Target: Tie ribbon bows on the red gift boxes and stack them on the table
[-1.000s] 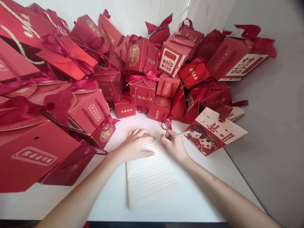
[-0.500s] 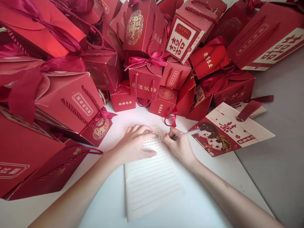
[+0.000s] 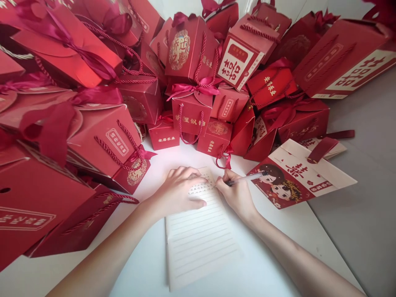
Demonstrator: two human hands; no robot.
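A lined notebook [image 3: 201,243] lies on the white table, with several rows of small handwriting near its top and blank lines below. My left hand [image 3: 179,189] rests over its upper left part, fingers spread and bent a little, covering some of the writing. In my right hand [image 3: 238,198] is a pen [image 3: 247,178] with a clear barrel and dark grip, pinched between thumb and fingers. Its upper end leans to the right. The tip is down by the page's right edge, at the end of the written rows, mostly hidden by my fingers.
Red gift boxes [image 3: 192,111] with rope handles and ribbons are piled across the back and down the left side. A red and white card bag [image 3: 297,173] with two cartoon faces lies right of my right hand. The white table [image 3: 139,255] ends at a grey surface [image 3: 365,173].
The view has tilted up and shifted slightly left, so everything sits a little lower and more of the wall shows. Both hands keep their places on the notebook; the pen is still held.
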